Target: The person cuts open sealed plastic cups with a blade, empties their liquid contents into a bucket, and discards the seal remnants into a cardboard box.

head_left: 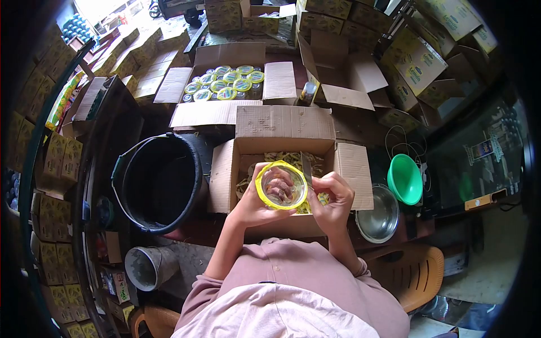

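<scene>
My left hand (248, 201) is wrapped round a clear plastic cup (280, 186) with a yellow rim, tilted so that its round top faces me. Fingers show through the transparent cup. In my right hand (333, 201) is a knife (306, 165), its flat blade pointing away from me beside the cup's right edge. Both hands are above an open cardboard box (284, 146) holding yellow strips and scraps (276, 156). Part of the box's contents is hidden behind my hands and the cup.
A black bucket (160, 183) stands left of the box. A metal bowl (378, 217) and green basin (405, 179) are at the right. Behind, a carton (217, 108) holds several yellow-lidded cups (225, 81), near another open carton (360, 73). An orange chair (414, 276) is close by.
</scene>
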Demonstrator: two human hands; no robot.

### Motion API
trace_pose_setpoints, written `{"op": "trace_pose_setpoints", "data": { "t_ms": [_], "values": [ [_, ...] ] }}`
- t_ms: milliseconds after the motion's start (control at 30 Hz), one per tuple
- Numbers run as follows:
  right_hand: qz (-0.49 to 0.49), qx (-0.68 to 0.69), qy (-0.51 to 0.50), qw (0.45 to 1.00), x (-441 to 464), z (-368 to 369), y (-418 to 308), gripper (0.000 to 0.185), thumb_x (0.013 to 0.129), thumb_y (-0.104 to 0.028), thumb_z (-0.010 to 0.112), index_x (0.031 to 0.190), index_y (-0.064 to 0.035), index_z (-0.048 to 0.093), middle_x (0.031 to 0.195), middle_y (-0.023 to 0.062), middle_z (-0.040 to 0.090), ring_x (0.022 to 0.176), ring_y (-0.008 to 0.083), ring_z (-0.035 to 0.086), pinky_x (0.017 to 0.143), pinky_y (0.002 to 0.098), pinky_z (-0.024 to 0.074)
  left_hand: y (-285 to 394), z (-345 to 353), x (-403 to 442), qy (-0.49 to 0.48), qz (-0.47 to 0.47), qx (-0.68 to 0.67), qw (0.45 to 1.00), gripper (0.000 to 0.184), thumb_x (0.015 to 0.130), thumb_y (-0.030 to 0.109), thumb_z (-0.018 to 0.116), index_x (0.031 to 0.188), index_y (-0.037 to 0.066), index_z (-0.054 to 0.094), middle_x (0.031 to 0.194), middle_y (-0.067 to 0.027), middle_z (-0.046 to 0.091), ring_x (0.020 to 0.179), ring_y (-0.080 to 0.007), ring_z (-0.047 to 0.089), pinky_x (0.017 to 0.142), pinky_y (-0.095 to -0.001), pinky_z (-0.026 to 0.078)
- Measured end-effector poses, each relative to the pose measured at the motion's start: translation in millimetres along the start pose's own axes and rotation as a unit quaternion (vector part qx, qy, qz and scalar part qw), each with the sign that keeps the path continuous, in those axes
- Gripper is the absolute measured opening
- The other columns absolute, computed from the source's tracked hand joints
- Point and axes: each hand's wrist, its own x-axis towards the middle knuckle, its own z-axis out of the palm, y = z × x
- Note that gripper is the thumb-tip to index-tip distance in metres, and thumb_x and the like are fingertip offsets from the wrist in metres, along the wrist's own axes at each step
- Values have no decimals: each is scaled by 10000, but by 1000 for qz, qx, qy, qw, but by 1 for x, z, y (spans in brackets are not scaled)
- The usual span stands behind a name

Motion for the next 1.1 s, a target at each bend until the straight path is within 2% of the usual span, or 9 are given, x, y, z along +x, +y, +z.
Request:
{"op": "trace_pose_setpoints", "data": {
  "t_ms": [100, 300, 400, 700, 900, 1000, 1100],
  "values": [
    [-15, -36, -22, 999, -5, -2, 3, 171, 673, 124, 625, 815, 28, 613, 726, 46, 531, 651, 82, 553, 587, 192, 467, -9, -1, -4, 19, -40, -52, 998, 836, 615, 86, 794, 1227, 71, 224, 1011, -92, 491, 881, -134, 552, 769, -262, 479],
    [4, -27, -11, 1000, -4, 2, -3, 158, 674, 117, 636, 803, 29, 614, 723, 46, 533, 632, 80, 547, 565, 186, 455, -3, -1, -3, 19, -40, -34, 998, 799, 627, 99, 792, 1207, 81, 242, 1032, -85, 473, 878, -139, 548, 753, -264, 486],
    [-10, -29, 21, 999, -4, 5, -4, 144, 681, 74, 659, 806, 6, 637, 665, 59, 564, 571, 107, 567, 519, 216, 450, 0, -3, -2, 21, -24, -21, 999, 791, 630, 104, 791, 1204, 81, 247, 1032, -83, 470, 872, -138, 549, 750, -261, 485],
    [-16, -36, 22, 999, -2, 7, -5, 172, 677, 85, 650, 828, 2, 646, 677, 56, 561, 585, 99, 577, 523, 204, 460, -2, -1, -1, 7, -15, -4, 1000, 819, 620, 111, 798, 1222, 72, 244, 1037, -80, 468, 890, -139, 547, 766, -260, 477],
    [1, 2, -2, 1000, -1, 5, -2, 184, 669, 132, 620, 821, 29, 603, 730, 38, 515, 637, 75, 542, 570, 183, 445, -4, 0, -4, 11, -56, -83, 995, 804, 639, 98, 782, 1244, 59, 253, 1055, -82, 471, 921, -145, 548, 793, -269, 472],
    [5, 1, 19, 1000, -5, 7, -7, 187, 673, 130, 626, 828, 28, 601, 728, 40, 513, 639, 76, 538, 568, 184, 443, -7, 5, -1, 33, -29, -133, 990, 764, 668, 87, 763, 1242, 59, 259, 1056, -87, 475, 926, -145, 541, 793, -267, 468],
    [-33, -45, 45, 997, -9, 10, -9, 163, 680, 81, 647, 825, 8, 628, 691, 65, 557, 597, 109, 587, 527, 210, 474, -10, 6, 1, 55, -15, -145, 988, 733, 693, 82, 747, 1240, 60, 259, 1058, -96, 480, 941, -152, 528, 796, -270, 460]
  ]
}}
